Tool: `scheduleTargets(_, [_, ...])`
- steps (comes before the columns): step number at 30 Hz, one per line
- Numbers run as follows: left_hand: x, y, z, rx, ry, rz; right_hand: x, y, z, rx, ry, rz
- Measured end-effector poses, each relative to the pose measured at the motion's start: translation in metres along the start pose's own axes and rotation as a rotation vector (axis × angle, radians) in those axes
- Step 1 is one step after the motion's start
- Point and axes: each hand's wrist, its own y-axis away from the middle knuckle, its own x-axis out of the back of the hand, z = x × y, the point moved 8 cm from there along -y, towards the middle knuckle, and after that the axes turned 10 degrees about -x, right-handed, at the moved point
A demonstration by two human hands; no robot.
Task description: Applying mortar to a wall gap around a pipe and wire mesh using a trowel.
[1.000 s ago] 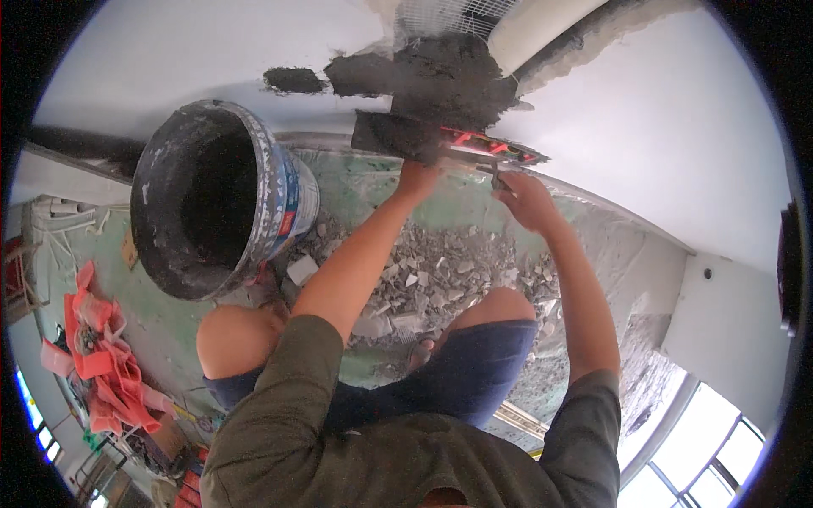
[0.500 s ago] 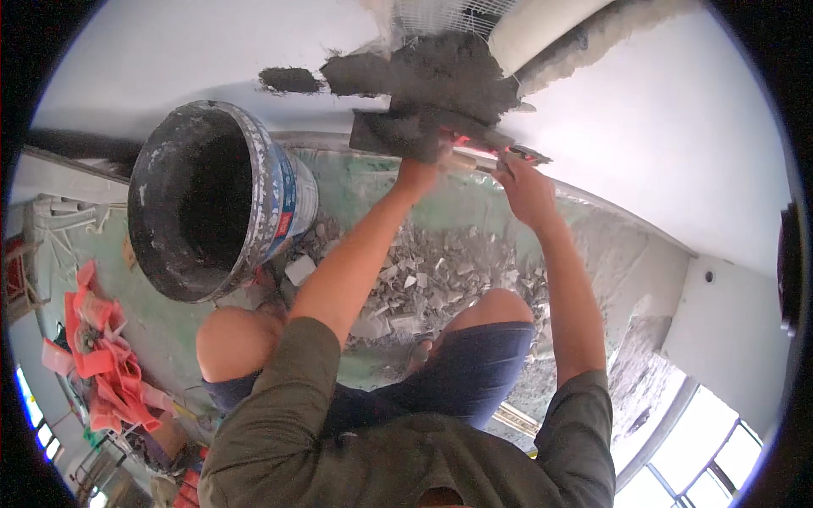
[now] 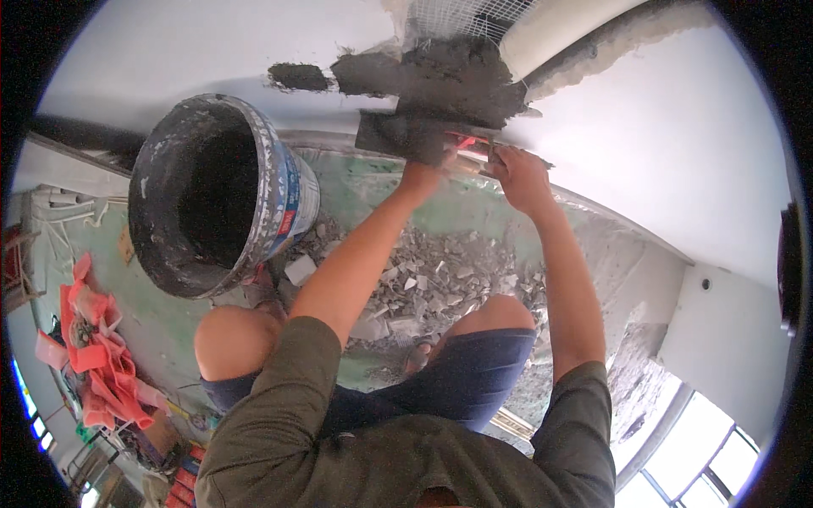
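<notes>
My left hand is closed at the underside of a dark, mortar-covered board, holding it against the base of a patched white wall. My right hand grips a trowel-like tool with red parts, just right of the board; its handle is partly hidden by fingers. Dark mortar covers the wall above both hands, below exposed white mesh and beside a cream pipe. A large bucket with dark inside and smeared rim stands left of my hands.
Broken grey rubble lies on the green floor between my bent knees and the wall. Crumpled red sheeting and assorted clutter lie at the left. A ledge runs along the wall's lower edge. Windows show at lower right.
My right hand has risen slightly and shifted toward the wall, its fingers now higher on the tool, covering more of it. My left hand and the board have shifted only slightly.
</notes>
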Motion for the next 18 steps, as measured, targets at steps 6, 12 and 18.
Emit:
scheduleTargets(6, [0.026, -0.001, -0.001, -0.131, -0.194, -0.004, 0.004, -0.001, -0.033, -0.184, 0.03, -0.013])
scheduleTargets(12, [0.03, 0.0, -0.004, -0.126, -0.162, 0.033, 0.021, 0.03, -0.042, -0.25, -0.096, 0.051])
scheduleTargets(18, [0.013, 0.004, -0.007, -0.247, -0.344, 0.031, 0.012, 0.046, -0.05, -0.073, 0.101, -0.075])
